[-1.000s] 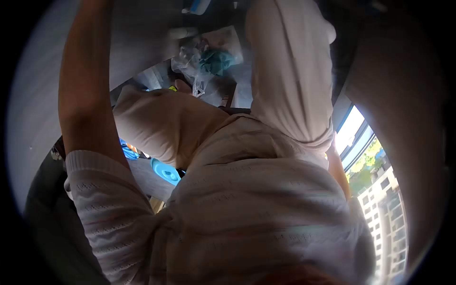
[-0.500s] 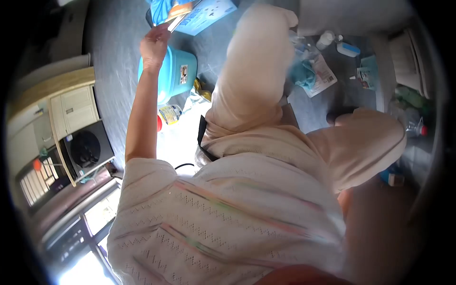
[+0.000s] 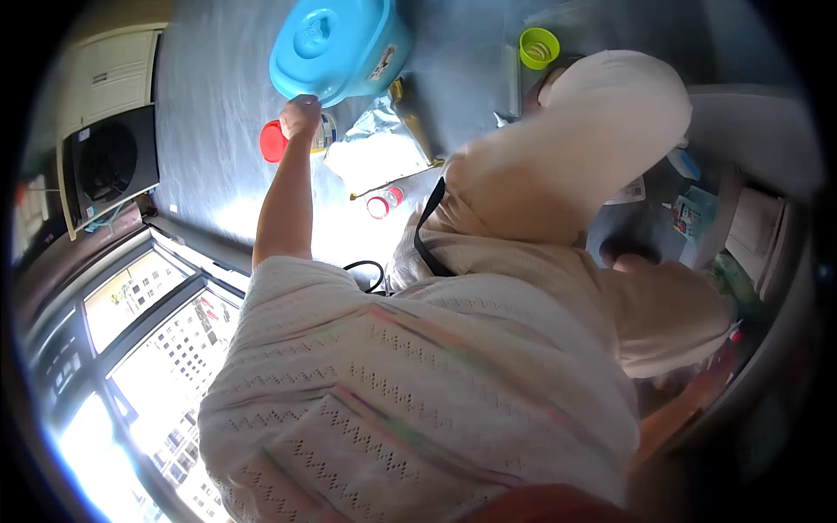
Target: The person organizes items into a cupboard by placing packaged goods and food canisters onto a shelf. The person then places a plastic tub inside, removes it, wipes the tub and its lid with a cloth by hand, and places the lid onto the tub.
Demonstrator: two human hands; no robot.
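Observation:
My left hand (image 3: pixel 301 116) is closed at the near edge of a light-blue lidded plastic box (image 3: pixel 384 39), its fingers curled on the rim. Just below that box, partly behind my wrist, lies a jar with a red lid (image 3: pixel 273 141) and a yellow label. To its right is a shiny silver foil bag (image 3: pixel 375 144). A small clear jar with a red lid (image 3: pixel 384 202) lies nearer my body. My right hand (image 3: pixel 719 370) hangs low at the far right, dim and blurred beside my knee; its fingers cannot be made out.
A lime-green cup (image 3: pixel 539 49) stands on the grey floor (image 3: pixel 214 96) beyond my bent knee. Past my legs are a blue-and-white packet (image 3: pixel 695 212) and a green plastic bottle (image 3: pixel 731 277). Cabinets, a black appliance (image 3: pixel 109 166) and windows line the left.
My left hand has left the blue item and white-edged thing at the far end and come back to the box's near edge. The view has shifted, and my raised knee has swung right.

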